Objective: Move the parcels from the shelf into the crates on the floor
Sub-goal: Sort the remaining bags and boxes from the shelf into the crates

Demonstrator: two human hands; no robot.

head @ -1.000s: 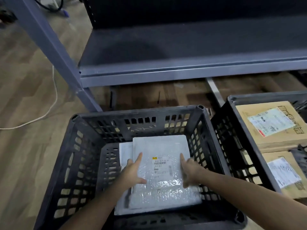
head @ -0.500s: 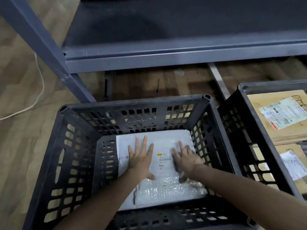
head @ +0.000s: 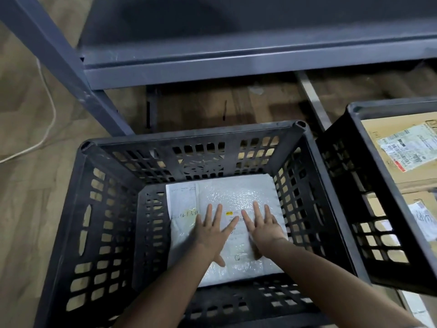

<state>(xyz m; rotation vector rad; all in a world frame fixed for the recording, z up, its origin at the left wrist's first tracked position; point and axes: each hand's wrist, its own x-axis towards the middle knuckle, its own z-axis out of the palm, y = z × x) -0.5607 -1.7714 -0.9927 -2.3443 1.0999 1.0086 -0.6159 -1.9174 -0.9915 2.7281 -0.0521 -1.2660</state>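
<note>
In the black slatted crate (head: 189, 136) on the floor: a white bubble-wrap parcel (head: 236, 192) lying flat on the bottom, atop a second pale parcel (head: 181, 202) peeking out along its left edge. Left hand (head: 210, 230) and right hand (head: 264, 229) both spread on the top parcel, fingers straight and splayed, pressing down and gripping nothing — index fingers nearly meeting over the printed label (head: 230, 213). Just to the right, a second black crate (head: 387, 107) holding two brown cardboard boxes (head: 376, 136), each with a shipping label. Behind the crates, a grey metal shelf (head: 236, 67) with a slanting upright (head: 59, 55). Wood-look floor (head: 23, 209) beneath — a white cable (head: 54, 114) trailing across it at the left.
</note>
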